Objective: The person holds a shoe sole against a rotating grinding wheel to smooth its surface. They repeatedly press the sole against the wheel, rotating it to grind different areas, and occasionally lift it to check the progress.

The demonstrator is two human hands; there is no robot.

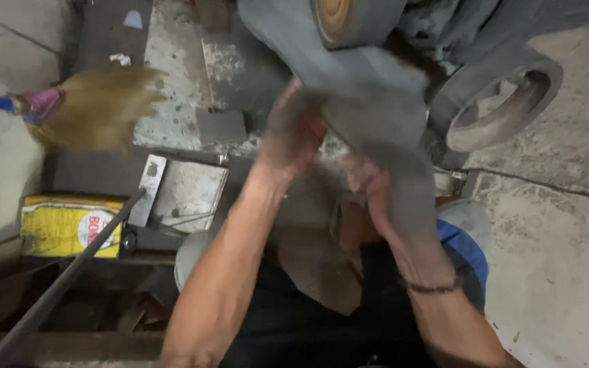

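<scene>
Workshop floor of stained grey concrete [553, 272], seen from above, with a dusty metal machine base [178, 102] at its far side. Both of the person's hands are raised to a wide grey belt [369, 102], which runs down from a wooden-faced roller [339, 17] at the top of the view. Left hand [291, 133]: palm laid against the belt's left edge, fingers curled onto the grey surface; motion blur hides how tightly they close, so the firmness of the hold cannot be told. Right hand [376, 187]: placed lower, at the belt's hanging end, fingers wrapped about the material, apparently closed on it, though blur softens the detail. The belt thus lies between and above the two hands, touching both. A dark beaded bracelet [434, 286] circles the right wrist.

Right of the upper grip, a grey pulley wheel [506, 105] with a pale inner rim rests tilted on the floor, close to the belt. Left of the left hand, well apart, a straw broom head [97, 105] on a green and pink handle lies blurred. Below that, near the left forearm, a yellow packet [69, 225] sits beside a flat metal plate [189, 191], with a dark rod [63, 286] slanting across them. Beneath the right forearm a patch of blue cloth [468, 255] shows.
</scene>
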